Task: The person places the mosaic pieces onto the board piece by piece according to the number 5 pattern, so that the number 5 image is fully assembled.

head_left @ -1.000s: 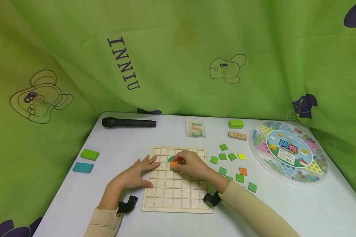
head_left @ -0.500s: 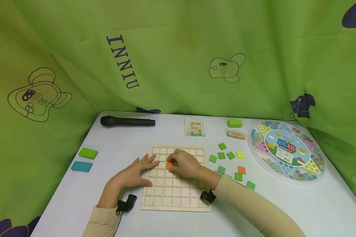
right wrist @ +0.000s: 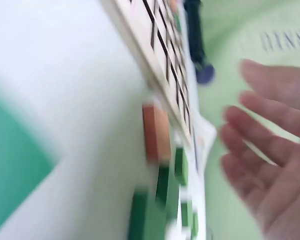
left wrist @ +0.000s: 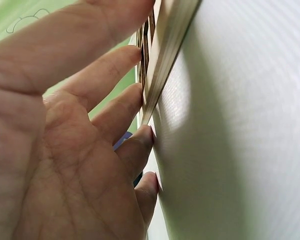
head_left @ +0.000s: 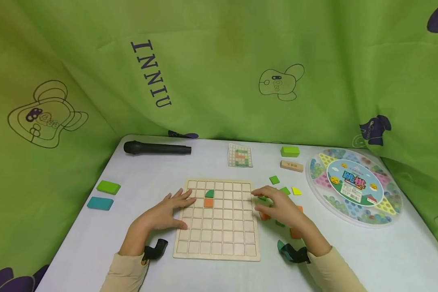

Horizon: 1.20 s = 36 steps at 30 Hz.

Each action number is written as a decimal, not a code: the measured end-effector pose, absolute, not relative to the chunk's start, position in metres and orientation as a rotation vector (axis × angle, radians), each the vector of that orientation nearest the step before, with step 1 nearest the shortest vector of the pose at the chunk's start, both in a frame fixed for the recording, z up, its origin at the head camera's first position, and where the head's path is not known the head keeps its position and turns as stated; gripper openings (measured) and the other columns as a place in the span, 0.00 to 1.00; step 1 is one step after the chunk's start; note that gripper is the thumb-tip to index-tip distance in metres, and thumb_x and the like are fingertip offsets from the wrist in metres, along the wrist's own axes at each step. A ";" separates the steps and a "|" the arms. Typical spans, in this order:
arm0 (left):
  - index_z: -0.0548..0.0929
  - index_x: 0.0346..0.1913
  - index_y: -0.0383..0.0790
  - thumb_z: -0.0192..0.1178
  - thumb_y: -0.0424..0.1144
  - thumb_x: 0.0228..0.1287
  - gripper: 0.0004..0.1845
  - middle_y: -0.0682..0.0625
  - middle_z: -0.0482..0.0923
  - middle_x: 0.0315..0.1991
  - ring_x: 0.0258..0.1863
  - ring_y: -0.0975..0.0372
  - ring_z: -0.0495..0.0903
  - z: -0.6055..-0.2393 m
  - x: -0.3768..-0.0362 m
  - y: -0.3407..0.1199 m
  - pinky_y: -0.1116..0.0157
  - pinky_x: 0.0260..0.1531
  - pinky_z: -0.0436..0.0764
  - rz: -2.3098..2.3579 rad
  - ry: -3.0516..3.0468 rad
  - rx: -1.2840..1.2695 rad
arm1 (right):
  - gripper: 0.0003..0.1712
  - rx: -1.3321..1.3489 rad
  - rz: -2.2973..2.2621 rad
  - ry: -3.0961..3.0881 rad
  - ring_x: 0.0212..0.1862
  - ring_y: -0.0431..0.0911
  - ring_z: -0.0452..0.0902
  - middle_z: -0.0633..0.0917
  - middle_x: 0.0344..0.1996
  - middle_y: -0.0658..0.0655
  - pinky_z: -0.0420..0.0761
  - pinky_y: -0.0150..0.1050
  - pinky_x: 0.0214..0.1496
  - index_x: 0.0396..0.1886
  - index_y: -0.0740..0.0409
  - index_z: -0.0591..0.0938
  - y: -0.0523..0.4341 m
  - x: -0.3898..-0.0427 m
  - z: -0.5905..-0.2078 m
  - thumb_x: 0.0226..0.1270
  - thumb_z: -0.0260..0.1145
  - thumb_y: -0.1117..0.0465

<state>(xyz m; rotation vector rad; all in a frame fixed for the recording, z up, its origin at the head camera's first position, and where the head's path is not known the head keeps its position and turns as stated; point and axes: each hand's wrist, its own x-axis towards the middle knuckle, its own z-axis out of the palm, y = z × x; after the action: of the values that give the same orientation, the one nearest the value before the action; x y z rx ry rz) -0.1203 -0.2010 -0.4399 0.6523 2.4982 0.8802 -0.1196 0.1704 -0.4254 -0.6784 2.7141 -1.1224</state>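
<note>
A wooden grid board (head_left: pixel 219 239) lies on the white table in front of me. In its cells are a green quarter-round tile (head_left: pixel 209 194) and, just below that, an orange square tile (head_left: pixel 208 202). My left hand (head_left: pixel 163 214) rests with spread, straight fingers on the board's left edge; the left wrist view shows its fingertips touching the board and table. Off the board's right edge, my right hand (head_left: pixel 282 207) hovers over loose tiles, fingers relaxed and nothing in its grasp. Partly hidden beneath it are an orange tile (head_left: pixel 264 216) and some green tiles (right wrist: pixel 172 187).
A pattern card (head_left: pixel 240 156) lies behind the board. To the right are a yellow tile (head_left: pixel 296 191), a wooden block (head_left: pixel 292 166), a green block (head_left: pixel 290 151) and a round marble-game box (head_left: pixel 354 182). Leftward lie a microphone (head_left: pixel 157 148), another green block (head_left: pixel 108 187) and a teal block (head_left: pixel 100 203).
My right hand has set the orange tile into the cell below the green quarter-round, let go, and moved right to the loose tiles. The left hand has stayed in place.
</note>
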 end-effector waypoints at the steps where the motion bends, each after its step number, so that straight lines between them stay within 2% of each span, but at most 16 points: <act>1: 0.66 0.70 0.47 0.72 0.44 0.47 0.44 0.49 0.48 0.76 0.75 0.48 0.39 -0.439 -0.120 -0.201 0.43 0.72 0.37 0.879 2.497 0.651 | 0.23 -0.646 -1.107 2.719 0.56 0.51 0.76 0.81 0.53 0.53 0.77 0.52 0.57 0.56 0.55 0.79 0.177 -0.115 -0.428 0.60 0.69 0.58; 4: 0.65 0.70 0.46 0.72 0.45 0.47 0.44 0.48 0.48 0.76 0.75 0.47 0.39 -0.439 -0.118 -0.204 0.42 0.71 0.37 0.879 2.495 0.656 | 0.22 -0.632 -1.038 2.741 0.58 0.52 0.75 0.81 0.53 0.53 0.76 0.52 0.58 0.54 0.55 0.80 0.191 -0.105 -0.437 0.58 0.70 0.60; 11: 0.66 0.70 0.44 0.71 0.47 0.47 0.44 0.46 0.50 0.75 0.75 0.45 0.40 -0.439 -0.116 -0.208 0.41 0.70 0.37 0.898 2.504 0.664 | 0.13 -0.733 -0.861 2.810 0.58 0.51 0.72 0.79 0.49 0.52 0.75 0.50 0.58 0.44 0.55 0.82 0.191 -0.104 -0.448 0.58 0.68 0.67; 17: 0.65 0.70 0.44 0.71 0.47 0.48 0.44 0.46 0.49 0.75 0.75 0.45 0.40 -0.441 -0.117 -0.206 0.41 0.71 0.37 0.887 2.503 0.679 | 0.14 -0.663 -0.928 2.842 0.53 0.47 0.76 0.82 0.45 0.48 0.78 0.47 0.55 0.45 0.51 0.82 0.181 -0.100 -0.438 0.58 0.69 0.62; 26: 0.65 0.70 0.46 0.71 0.46 0.48 0.45 0.47 0.48 0.76 0.75 0.47 0.40 -0.440 -0.121 -0.201 0.43 0.72 0.37 0.864 2.505 0.688 | 0.15 -0.808 -1.207 2.599 0.47 0.47 0.78 0.83 0.43 0.46 0.80 0.46 0.50 0.45 0.51 0.82 0.126 -0.113 -0.425 0.57 0.71 0.60; 33: 0.65 0.70 0.48 0.71 0.48 0.49 0.44 0.50 0.48 0.75 0.75 0.49 0.39 -0.442 -0.121 -0.202 0.44 0.72 0.36 0.864 2.497 0.676 | 0.11 -0.867 -1.095 2.498 0.41 0.41 0.77 0.81 0.39 0.45 0.79 0.33 0.43 0.42 0.51 0.83 0.077 -0.129 -0.432 0.58 0.71 0.59; 36: 0.65 0.70 0.47 0.71 0.49 0.48 0.44 0.49 0.49 0.75 0.75 0.48 0.40 -0.441 -0.121 -0.203 0.43 0.72 0.37 0.873 2.494 0.684 | 0.10 -0.871 -1.057 2.502 0.38 0.40 0.75 0.81 0.36 0.45 0.77 0.30 0.40 0.40 0.53 0.83 0.062 -0.132 -0.433 0.58 0.71 0.60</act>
<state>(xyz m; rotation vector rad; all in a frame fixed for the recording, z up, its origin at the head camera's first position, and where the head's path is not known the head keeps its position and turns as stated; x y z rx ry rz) -0.1207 -0.2031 -0.4413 0.6844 2.4937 0.8731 -0.1318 0.0624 -0.4332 -0.8712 2.5024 -1.0572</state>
